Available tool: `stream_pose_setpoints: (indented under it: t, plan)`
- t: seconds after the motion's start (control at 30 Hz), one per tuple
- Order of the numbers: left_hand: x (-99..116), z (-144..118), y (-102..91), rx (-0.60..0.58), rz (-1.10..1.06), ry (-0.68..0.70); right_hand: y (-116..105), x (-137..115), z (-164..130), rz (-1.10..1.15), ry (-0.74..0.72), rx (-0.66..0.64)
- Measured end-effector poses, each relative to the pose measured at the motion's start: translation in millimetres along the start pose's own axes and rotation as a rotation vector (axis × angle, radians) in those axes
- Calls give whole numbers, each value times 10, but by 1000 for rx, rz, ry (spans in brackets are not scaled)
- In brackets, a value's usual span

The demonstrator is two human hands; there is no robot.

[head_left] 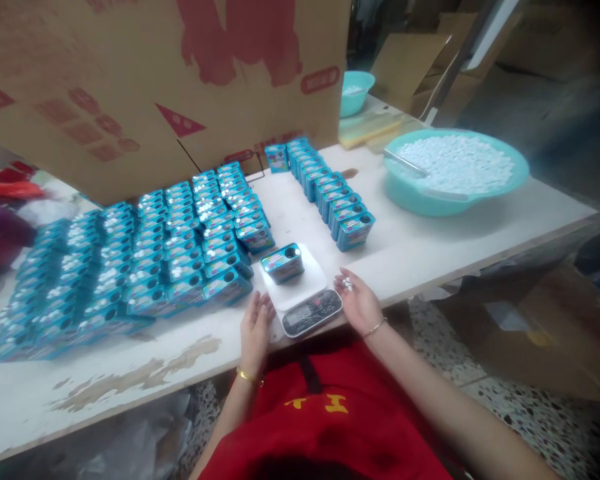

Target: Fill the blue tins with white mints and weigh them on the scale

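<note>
A small kitchen scale [312, 313] with a white platform and a dark display panel lies at the table's front edge. On its platform stands a blue box [283, 265] with a round dark hole in its top and white pellets beside the hole. My left hand [256, 327] rests at the scale's left side, fingers loosely extended and holding nothing. To the right of the scale, my right hand [359, 305] is turned palm up. A few small white pellets [347, 284] lie in its curled fingers.
Rows of blue boxes [183, 257], many topped with white pellets, cover the left of the table [410, 260]. Another row [325, 190] stands mid-table. A turquoise basin [430, 200] heaped with white pellets holds a metal scoop [405, 162]. Behind is a large cardboard carton [145, 80].
</note>
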State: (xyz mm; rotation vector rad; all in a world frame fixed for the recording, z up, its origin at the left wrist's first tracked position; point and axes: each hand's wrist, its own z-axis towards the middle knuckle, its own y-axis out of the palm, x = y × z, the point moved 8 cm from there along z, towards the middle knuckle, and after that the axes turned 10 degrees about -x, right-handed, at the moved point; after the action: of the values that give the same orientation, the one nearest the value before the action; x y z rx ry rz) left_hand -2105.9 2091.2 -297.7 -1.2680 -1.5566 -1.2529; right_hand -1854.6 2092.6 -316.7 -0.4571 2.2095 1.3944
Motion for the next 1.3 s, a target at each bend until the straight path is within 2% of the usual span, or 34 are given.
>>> stream_pose_setpoints:
  t: [0.2,0.3,0.37,0.47,0.57,0.63,0.77,0.9,1.07,1.2,1.3]
  plan:
    - [87,121,-82,33,64,-36,48,114,-104,10,16,-33]
    - [198,149,-117,-11,296,-6,63,108,-134,-6,32,-39]
    - [424,111,-97,-18,578,132,57,72,-139,-21,46,-21]
    - [937,-55,56,52,923,500,73,-19,-140,-52,58,5]
    - [1374,-191,362,37,1064,814,190,-111,-153,-86,66,-11]
    - [1548,-170,615,-38,1144,903,327,-154,-174,-116,78,-47]
    - [1650,62,1029,-148,1315,868,608,-173,-231,-158,138,-124]
    - [1570,295,1195,-204,1366,742,789,-182,-275,-233,187,-207]
    - [1545,353,1089,-153,1274,664,1128,-264,-299,-416,201,-388]
    - [1581,295,918,-105,1191,685,1562,-305,-203,-557,204,-532]
    - [1614,257,793,-78,1141,710,1773,-267,-59,-636,238,-577]
